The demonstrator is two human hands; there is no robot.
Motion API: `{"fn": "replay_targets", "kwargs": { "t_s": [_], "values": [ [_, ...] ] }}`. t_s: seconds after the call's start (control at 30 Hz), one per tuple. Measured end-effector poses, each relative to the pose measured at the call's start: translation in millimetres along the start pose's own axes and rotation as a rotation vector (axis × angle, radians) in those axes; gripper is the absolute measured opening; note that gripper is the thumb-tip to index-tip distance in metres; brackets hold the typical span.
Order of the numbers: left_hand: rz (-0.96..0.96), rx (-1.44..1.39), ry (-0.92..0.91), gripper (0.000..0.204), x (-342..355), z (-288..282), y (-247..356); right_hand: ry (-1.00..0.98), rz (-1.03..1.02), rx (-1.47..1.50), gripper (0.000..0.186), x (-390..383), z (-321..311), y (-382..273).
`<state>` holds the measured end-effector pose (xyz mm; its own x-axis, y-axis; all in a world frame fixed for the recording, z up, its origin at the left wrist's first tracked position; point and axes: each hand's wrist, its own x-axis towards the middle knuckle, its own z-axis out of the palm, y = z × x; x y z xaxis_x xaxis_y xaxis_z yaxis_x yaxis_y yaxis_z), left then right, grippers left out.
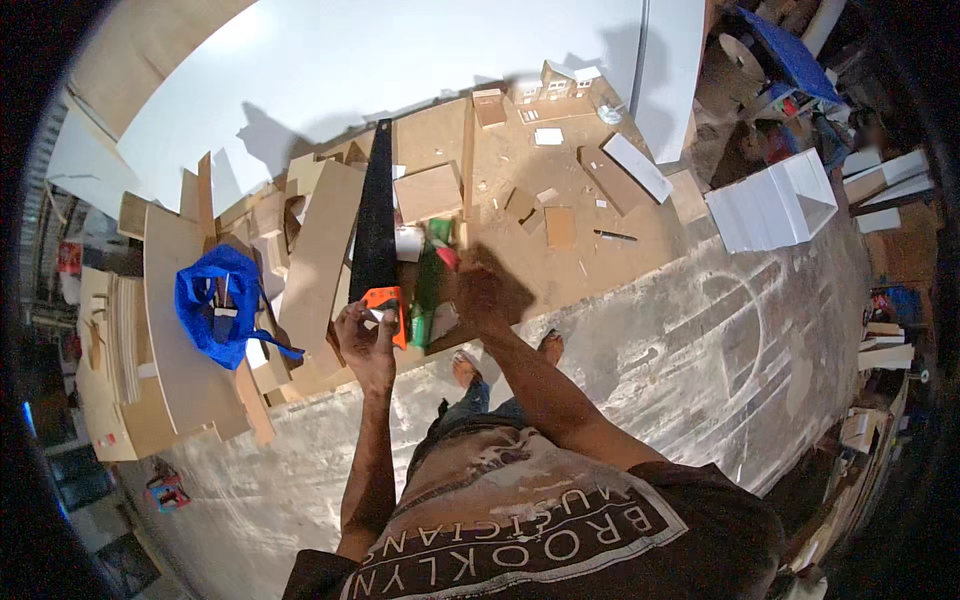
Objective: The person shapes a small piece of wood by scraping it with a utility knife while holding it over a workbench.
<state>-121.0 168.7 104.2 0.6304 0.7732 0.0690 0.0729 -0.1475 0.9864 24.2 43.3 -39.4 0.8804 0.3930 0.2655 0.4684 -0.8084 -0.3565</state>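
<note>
My left hand (366, 342) is closed around the orange handle of a handsaw (376, 215). The saw's dark blade points away from me, over the wooden boards. To its right is a long green object (428, 285), blurred, with a pinkish-red part (446, 257) by its far end; its kind cannot be made out. My right hand (482, 293) is close beside that red part, over the near edge of the brown board. Shadow and motion blur hide its fingers, so whether it grips anything does not show.
A brown work board (640, 240) carries offcuts, a small model house (558, 92) and a pen (615, 236). Stacked wood pieces and a blue bag (218, 305) lie left. Farther right stands a white panel stack (765, 205). Concrete floor (700, 340) stretches around my feet.
</note>
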Motion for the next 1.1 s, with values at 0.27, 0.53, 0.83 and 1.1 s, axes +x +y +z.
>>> {"fn": "replay_targets", "kwargs": {
  "t_s": [0.27, 0.53, 0.83, 1.1],
  "values": [
    [0.056, 0.066, 0.007, 0.04, 2.0, -49.3, -24.8, -0.277, 0.389, 0.125, 0.032, 21.2, -121.0, -26.7],
    [0.275, 0.221, -0.239, 0.058, -8.4, 1.2, -64.0, -0.336, 0.283, 0.117, 0.03, 30.7, -93.0, -26.5],
    [0.574, 0.659, -0.542, 0.074, -10.3, 177.9, -64.9, -0.201, 0.637, 1.024, 0.041, -73.2, -187.3, 131.1],
    [0.165, 0.023, -0.39, 0.047, -5.5, 181.8, -115.3, -0.299, 0.391, 0.988, 0.045, -118.8, -151.9, 181.5]
  ]
}}
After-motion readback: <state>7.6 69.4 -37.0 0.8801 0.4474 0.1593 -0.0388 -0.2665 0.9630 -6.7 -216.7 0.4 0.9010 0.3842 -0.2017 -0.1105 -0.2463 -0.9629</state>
